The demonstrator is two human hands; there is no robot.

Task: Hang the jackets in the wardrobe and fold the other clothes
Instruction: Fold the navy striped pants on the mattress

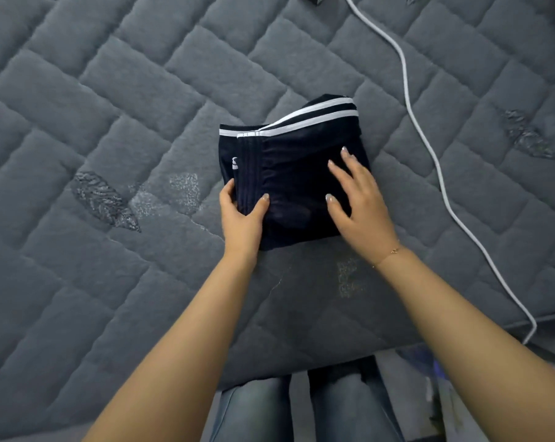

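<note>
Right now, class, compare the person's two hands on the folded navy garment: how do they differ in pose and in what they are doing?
The left hand curls round the folded navy garment's near left edge, thumb on top, gripping it; the right hand lies flat on top, fingers spread, pressing. The right wrist wears a thin bracelet; the left wrist is bare. Both touch the same garment on the grey quilted mattress.

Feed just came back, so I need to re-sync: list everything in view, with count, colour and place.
folded garment: one, navy with white stripes, centre of the bed cover
bed cover: one, grey quilted, fills most of the view
cable: one, white, runs down the right side of the cover
left hand: one, gripping the garment's near left edge
right hand: one, flat on the garment's right half
legs: two, in blue jeans, bottom centre
</note>
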